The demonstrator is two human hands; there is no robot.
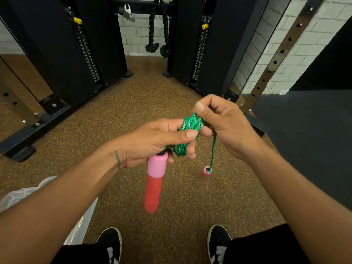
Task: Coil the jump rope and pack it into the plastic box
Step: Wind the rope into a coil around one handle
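Cable machine (pixel 57 44), black with twin weight stacks, stands well beyond the coil (pixel 191 122), which I take as my reference. Speckled brown rubber floor (pixel 148 96) lies beneath the coil. Clear plastic box (pixel 17 195) sits on the floor below and left of the coil, mostly hidden by the left forearm; I cannot tell whether a lid is on it.

Left hand (pixel 150 141) grips the coil from the left, thumb laid flat across the loops, fingers curled underneath. Right hand (pixel 226 126) meets the coil from the right, thumb and curled fingers pinching its upper end. Black shoes (pixel 112 242) show well below the coil.

The coil itself is green jump rope flecked white, several tight loops, held in the air between both hands. Pink-and-red handle (pixel 154 183) hangs straight down from the coil's left end, under the left palm. One strand (pixel 213 149) drops from the coil's right side to the second handle (pixel 206 171), seen end-on, dangling.
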